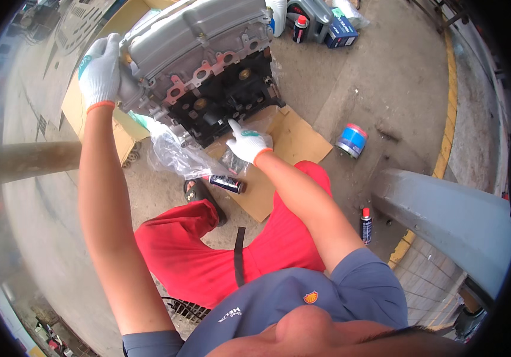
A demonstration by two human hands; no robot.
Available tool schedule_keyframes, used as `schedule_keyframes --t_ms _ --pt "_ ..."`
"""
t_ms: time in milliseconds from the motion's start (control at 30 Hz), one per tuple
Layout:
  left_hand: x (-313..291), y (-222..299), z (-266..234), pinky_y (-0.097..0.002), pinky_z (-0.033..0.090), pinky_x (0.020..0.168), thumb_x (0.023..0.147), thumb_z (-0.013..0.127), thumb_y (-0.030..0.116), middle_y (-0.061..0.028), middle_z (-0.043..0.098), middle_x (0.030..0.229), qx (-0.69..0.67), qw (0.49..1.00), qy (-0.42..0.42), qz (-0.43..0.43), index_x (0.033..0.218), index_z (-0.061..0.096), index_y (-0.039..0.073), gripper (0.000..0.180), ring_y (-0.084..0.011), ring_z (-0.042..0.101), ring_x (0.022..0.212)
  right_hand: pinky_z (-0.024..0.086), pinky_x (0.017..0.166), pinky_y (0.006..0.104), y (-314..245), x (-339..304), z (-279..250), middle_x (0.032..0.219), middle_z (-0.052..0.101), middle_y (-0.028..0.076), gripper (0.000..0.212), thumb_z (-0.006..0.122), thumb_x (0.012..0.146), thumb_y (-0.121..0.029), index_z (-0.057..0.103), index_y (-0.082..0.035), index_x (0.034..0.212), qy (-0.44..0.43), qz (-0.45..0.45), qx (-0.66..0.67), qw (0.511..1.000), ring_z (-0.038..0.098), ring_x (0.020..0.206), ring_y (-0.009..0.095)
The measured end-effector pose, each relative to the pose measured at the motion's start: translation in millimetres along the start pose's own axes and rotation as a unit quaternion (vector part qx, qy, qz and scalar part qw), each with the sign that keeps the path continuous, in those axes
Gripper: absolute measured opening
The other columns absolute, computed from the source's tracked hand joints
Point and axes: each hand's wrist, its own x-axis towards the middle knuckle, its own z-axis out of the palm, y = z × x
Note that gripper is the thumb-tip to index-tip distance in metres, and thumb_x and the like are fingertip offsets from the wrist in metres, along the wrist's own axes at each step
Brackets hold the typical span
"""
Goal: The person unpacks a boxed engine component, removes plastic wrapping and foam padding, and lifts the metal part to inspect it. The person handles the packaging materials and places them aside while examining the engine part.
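A car engine (178,35) with a silver-grey top cover and a black lower block stands in front of me. My left hand (98,74), in a white knit glove, is closed over the engine's upper left corner; its fingertips are partly hidden. Low at the front of the block, my right hand (248,144), gloved alike, has its index finger stretched out toward the black side. Nothing shows in its grasp, and whether the fingertip touches the block I cannot tell. Crumpled clear plastic (175,152) lies below the engine, beside a flat cardboard sheet (297,140).
A dark spray can (227,184) lies by my left foot. To the right stand a blue tin (352,140) and a red-capped spray can (366,226), near a grey post (446,208). Behind the engine are a grey jug (318,21), another spray can (300,30) and a blue box (342,33).
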Motion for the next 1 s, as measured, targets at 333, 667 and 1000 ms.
schedule_keyframes --t_ms 333,667,1000 --pt "0.0 3.1 4.8 -0.0391 0.053 0.097 0.105 0.061 0.050 -0.0173 0.079 0.115 -0.004 1.000 0.006 -0.004 0.120 0.080 0.009 0.048 -0.0337 0.074 0.106 0.056 0.098 0.0468 58.8 -1.2 47.0 0.118 0.077 0.015 0.031 0.059 0.102 -0.035 0.078 -0.014 0.117 -0.221 -0.223 -0.087 0.946 0.073 0.110 0.036" --pt "-0.3 -15.7 0.0 -0.0344 0.052 0.099 0.105 0.066 0.047 -0.0129 0.080 0.114 -0.047 0.998 0.031 -0.001 0.123 0.079 0.004 0.048 -0.0237 0.072 0.106 0.054 0.104 0.0490 26.7 11.0 -33.0 0.132 0.076 0.014 0.047 0.055 0.101 -0.049 0.081 -0.013 0.116 -0.204 -0.088 -0.051 0.974 0.070 0.121 0.039" --pt "2.3 -23.3 7.8 -0.0281 0.051 0.096 0.108 0.070 0.036 -0.0046 0.080 0.114 -0.125 0.992 0.021 -0.028 0.123 0.081 0.007 0.035 -0.0106 0.067 0.105 0.046 0.112 0.0510 251.9 -143.0 19.8 0.137 0.067 0.021 0.059 0.072 0.092 -0.030 0.062 -0.002 0.143 0.113 -0.009 -0.233 0.966 0.061 0.127 0.040"
